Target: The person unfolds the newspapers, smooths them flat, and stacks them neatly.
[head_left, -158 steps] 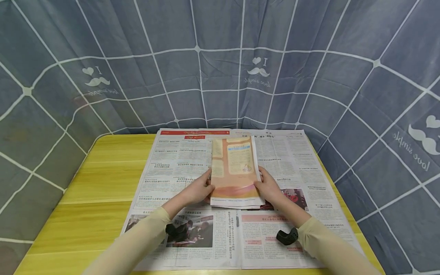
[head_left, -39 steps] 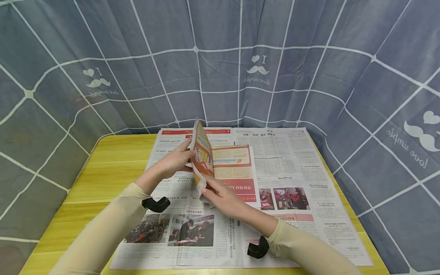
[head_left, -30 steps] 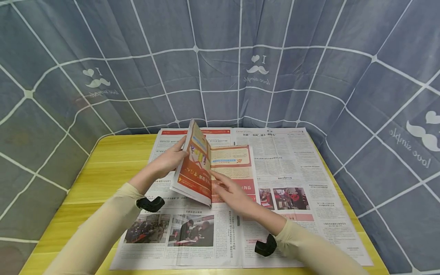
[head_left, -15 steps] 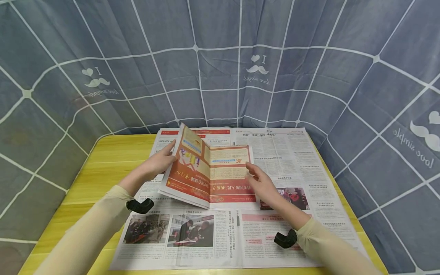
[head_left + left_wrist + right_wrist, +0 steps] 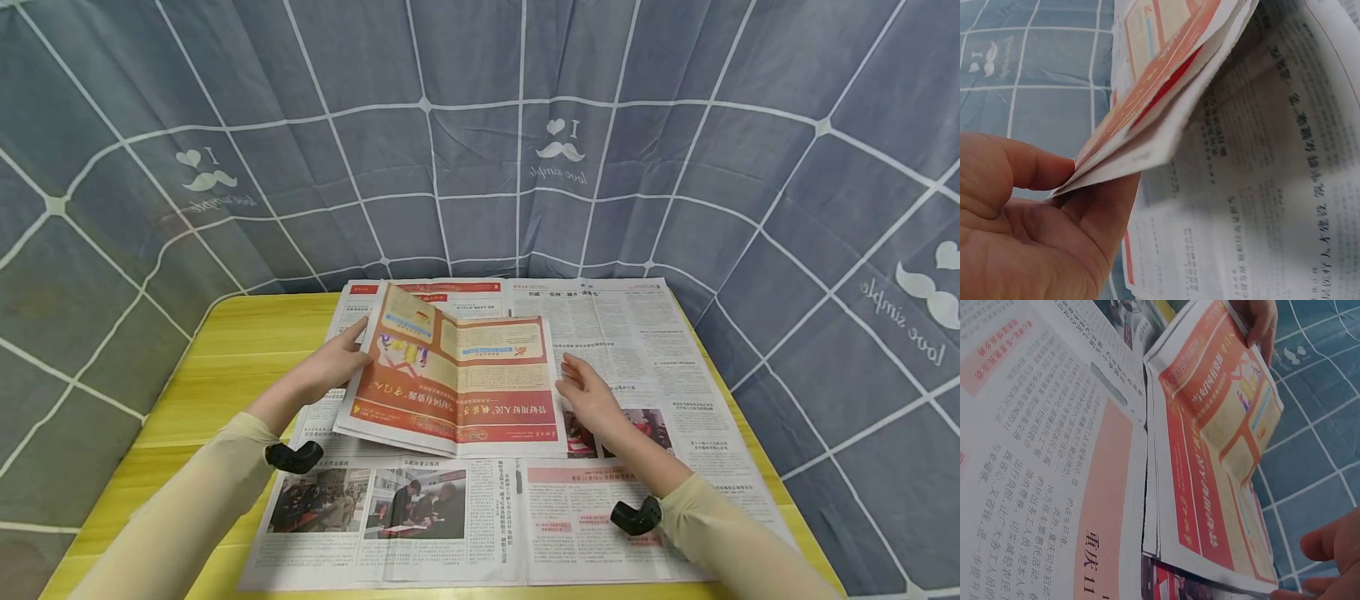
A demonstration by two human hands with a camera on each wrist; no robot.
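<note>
A folded newspaper (image 5: pixel 495 383) with red and orange pages lies opened out in the middle of the larger spread newspaper. Its left half is tilted up off the sheets below. My left hand (image 5: pixel 335 364) pinches the left edge of that raised half; in the left wrist view the thumb is on top of the layered pages (image 5: pixel 1154 100) and the fingers are underneath. My right hand (image 5: pixel 592 396) is just off the right edge of the folded newspaper, fingers loosely bent and holding nothing. In the right wrist view the right hand (image 5: pixel 1335 556) appears at the lower right corner.
Large newspaper sheets (image 5: pixel 442 567) cover most of the yellow wood-grain table (image 5: pixel 240 358), whose bare left side shows. A grey checked curtain (image 5: pixel 480 150) hangs behind and along both sides. Each wrist wears a black device (image 5: pixel 636 516).
The folded newspaper, held closed at first, has been opened, its left half swinging down to the left with my left hand. My right hand has moved right, off its page.
</note>
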